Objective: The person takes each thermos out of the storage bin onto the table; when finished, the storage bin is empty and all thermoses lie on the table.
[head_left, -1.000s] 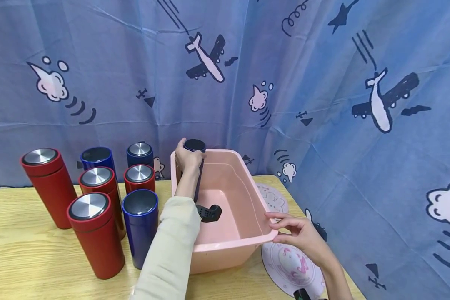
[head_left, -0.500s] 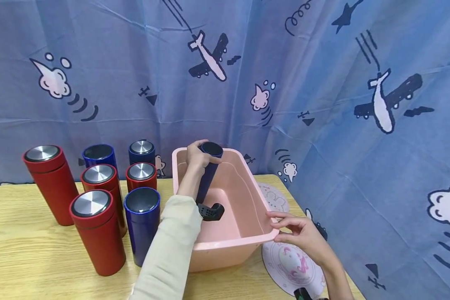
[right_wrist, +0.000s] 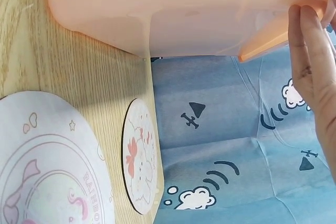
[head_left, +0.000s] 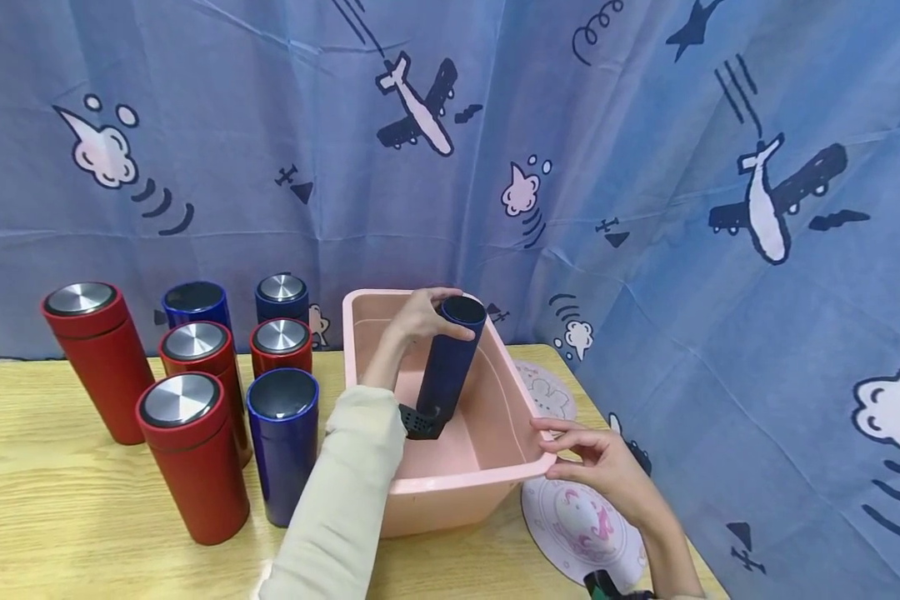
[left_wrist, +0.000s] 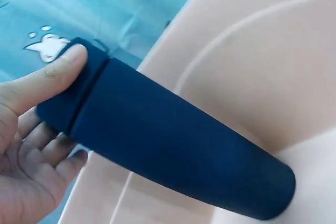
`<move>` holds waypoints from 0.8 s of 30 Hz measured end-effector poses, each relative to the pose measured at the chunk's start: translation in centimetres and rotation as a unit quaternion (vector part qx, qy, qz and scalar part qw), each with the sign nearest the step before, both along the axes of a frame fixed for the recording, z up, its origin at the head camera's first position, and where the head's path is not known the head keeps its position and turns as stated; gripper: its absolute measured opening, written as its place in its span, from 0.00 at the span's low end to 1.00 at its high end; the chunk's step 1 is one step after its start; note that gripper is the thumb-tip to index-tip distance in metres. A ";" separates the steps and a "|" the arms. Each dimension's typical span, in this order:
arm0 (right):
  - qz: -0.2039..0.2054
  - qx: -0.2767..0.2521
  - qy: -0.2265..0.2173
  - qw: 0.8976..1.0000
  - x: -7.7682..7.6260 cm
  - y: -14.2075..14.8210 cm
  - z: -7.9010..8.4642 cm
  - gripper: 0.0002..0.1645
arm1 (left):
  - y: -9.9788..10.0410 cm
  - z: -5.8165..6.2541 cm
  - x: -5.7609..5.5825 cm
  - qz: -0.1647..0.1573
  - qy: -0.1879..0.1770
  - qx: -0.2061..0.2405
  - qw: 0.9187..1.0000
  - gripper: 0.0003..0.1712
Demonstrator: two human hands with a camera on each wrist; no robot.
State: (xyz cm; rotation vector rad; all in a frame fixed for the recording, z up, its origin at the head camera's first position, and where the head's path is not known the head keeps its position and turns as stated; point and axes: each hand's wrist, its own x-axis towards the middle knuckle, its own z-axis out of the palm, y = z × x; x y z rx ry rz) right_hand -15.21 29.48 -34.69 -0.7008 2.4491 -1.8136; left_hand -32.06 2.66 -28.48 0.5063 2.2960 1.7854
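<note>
My left hand point(head_left: 420, 318) grips a dark blue thermos flask point(head_left: 450, 367) by its lid, inside the pink plastic basin point(head_left: 450, 510). In the left wrist view the thumb lies across the lid of the flask point(left_wrist: 178, 135), with the fingers on its other side. The flask leans, its base low in the basin near the floor. At the basin's near right corner my right hand point(head_left: 603, 471) pinches the rim between thumb and fingers. From the right wrist view, fingers point(right_wrist: 315, 51) reach the basin's edge from outside.
Left of the basin stand several thermoses, among them a front red flask point(head_left: 195, 467), a tall red flask point(head_left: 99, 367) and a glossy blue flask point(head_left: 281, 450). Two round printed mats, a near mat point(head_left: 585, 529) and a far mat point(head_left: 546, 392), lie right of it. A patterned curtain point(head_left: 270, 125) hangs behind.
My left hand has carried the dark blue flask rightward, from the basin's left wall towards its middle and right side. The right hand stays on the rim.
</note>
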 end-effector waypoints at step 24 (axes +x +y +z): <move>0.001 -0.007 0.000 1.000 0.0 -0.1 0.1 0.16 | -1.2 -0.4 -1.0 -0.146 0.010 0.042 0.988 0.39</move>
